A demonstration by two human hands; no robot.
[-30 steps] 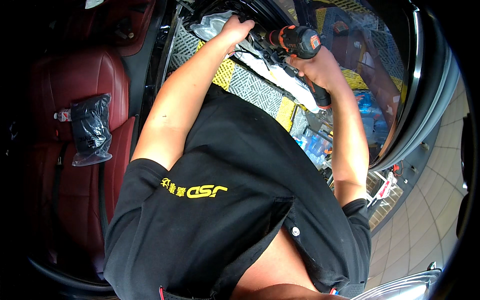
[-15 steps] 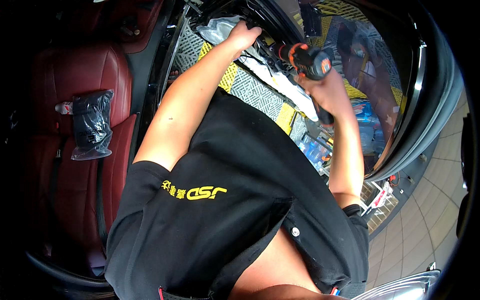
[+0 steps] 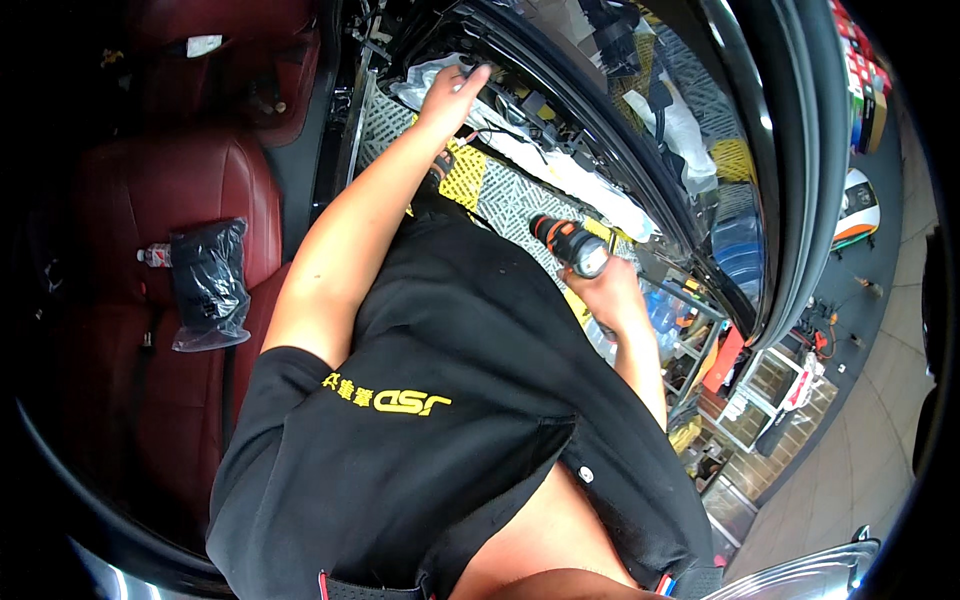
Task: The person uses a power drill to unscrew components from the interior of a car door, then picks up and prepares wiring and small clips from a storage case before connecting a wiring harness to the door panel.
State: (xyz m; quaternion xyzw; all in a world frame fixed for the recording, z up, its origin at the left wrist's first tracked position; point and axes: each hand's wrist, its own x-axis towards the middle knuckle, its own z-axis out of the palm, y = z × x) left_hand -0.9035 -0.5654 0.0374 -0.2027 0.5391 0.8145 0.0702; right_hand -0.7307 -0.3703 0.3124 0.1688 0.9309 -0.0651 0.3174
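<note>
My right hand (image 3: 612,292) grips a black and orange cordless drill (image 3: 570,244), held over the floor between my body and the car door. The drill's front points away to the upper left, apart from the door. Farther off, my left hand (image 3: 452,100) is at the inner side of the black car door (image 3: 540,120), thumb stretched out and fingers curled; what they hold, if anything, is hidden. Beside it, crumpled whitish sheeting (image 3: 425,85) and a long white strip (image 3: 560,170) run along the door's exposed inner side.
To the left is a dark red car seat (image 3: 200,185) bearing a black item in a clear plastic bag (image 3: 210,285) and a small bottle (image 3: 155,255). Grey and yellow grid tiles (image 3: 510,205) cover the floor. A metal rack (image 3: 690,350) stands at right.
My right hand has drawn the drill away from the door, toward me and downward. The view has shifted, and the door stands differently in it. My left hand remains near the door.
</note>
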